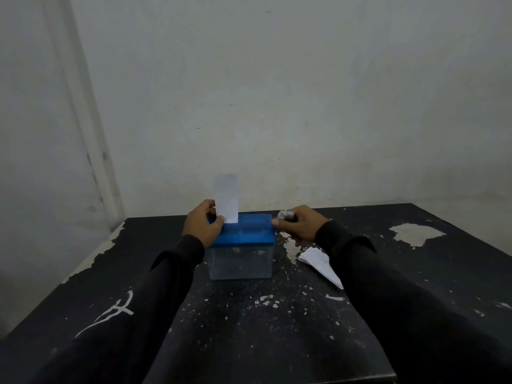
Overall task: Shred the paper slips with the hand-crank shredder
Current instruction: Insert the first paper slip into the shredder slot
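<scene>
Pinching the thin, floppy paper slip by its lower edge, upright in the blue shredder slot, the left hand steadied it while the right hand gripped the crank at three o'clock.

A black table is seen beneath and around both hands, its paint chipped in many pale flecks. A large bare patch where the paint is gone is found well to the right of the right hand, and a smaller one lies just below that hand. The table's left edge, left of the left hand, is worn pale. A whitish, stained wall is seen beyond both hands, meeting a second wall at the far left corner.
</scene>
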